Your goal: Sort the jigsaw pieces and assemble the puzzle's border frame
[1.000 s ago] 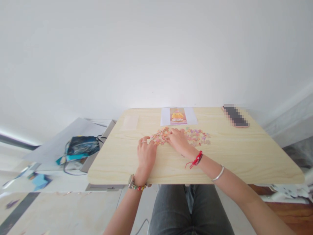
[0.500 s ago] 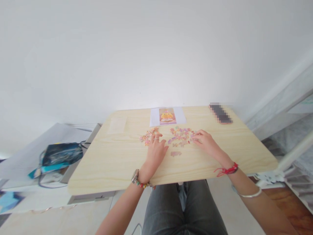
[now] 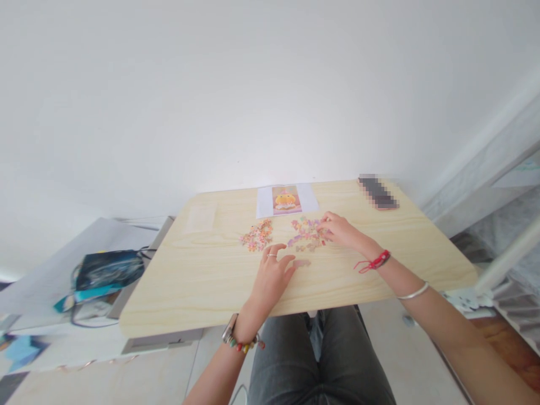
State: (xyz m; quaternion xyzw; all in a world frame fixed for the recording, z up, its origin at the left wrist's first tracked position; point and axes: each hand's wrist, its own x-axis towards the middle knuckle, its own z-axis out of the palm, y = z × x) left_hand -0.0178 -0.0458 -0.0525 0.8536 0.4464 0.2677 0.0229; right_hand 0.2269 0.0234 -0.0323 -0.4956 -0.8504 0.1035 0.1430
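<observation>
My left hand is over the table just left of a short joined strip of jigsaw pieces, its fingers curved and apart with nothing visible in them. Up and to its left lies a pile of orange and pink jigsaw pieces. My right hand reaches into the right edge of a second spread of pink and purple jigsaw pieces. Its fingertips are pinched together among the pieces; whether a piece is between them is too small to tell. Behind both piles lies a printed picture sheet with a yellow figure.
A blurred-out phone lies at the table's back right. A thin pale sheet rests at the back left. Left of the table, a dark blue bag sits on a lower surface. A white wall stands behind.
My right hand has moved left, further over the pink and purple pieces. My left hand has drawn back toward me from the orange pile, nearer the short strip.
</observation>
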